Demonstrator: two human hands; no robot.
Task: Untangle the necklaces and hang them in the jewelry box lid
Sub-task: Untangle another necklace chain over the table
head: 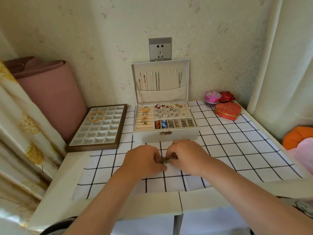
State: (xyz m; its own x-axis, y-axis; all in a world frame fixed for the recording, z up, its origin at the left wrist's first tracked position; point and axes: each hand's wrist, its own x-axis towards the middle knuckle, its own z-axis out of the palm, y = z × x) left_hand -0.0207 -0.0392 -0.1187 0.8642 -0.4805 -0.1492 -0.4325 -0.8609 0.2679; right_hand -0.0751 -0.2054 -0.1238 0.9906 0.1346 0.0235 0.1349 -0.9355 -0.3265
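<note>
A small dark bronze clump of tangled necklaces [164,160] sits pinched between both hands just above the checked cloth, in front of the jewelry box. My left hand [144,159] grips it from the left and my right hand [185,156] from the right. The white jewelry box [165,134] stands open behind them, its upright lid [160,65] against the wall. Several gold and silver chains [153,81] hang from the hooks in the lid, above a cloth pocket. Most of the clump is hidden by my fingers.
A brown compartment tray [79,147] holding a gold chain [96,115] lies left of the box. A red heart-shaped box [227,110], a pink pot [212,97] and a red packet [227,96] stand at the back right. A wall socket [160,49] sits above the lid. A pink roll leans at left.
</note>
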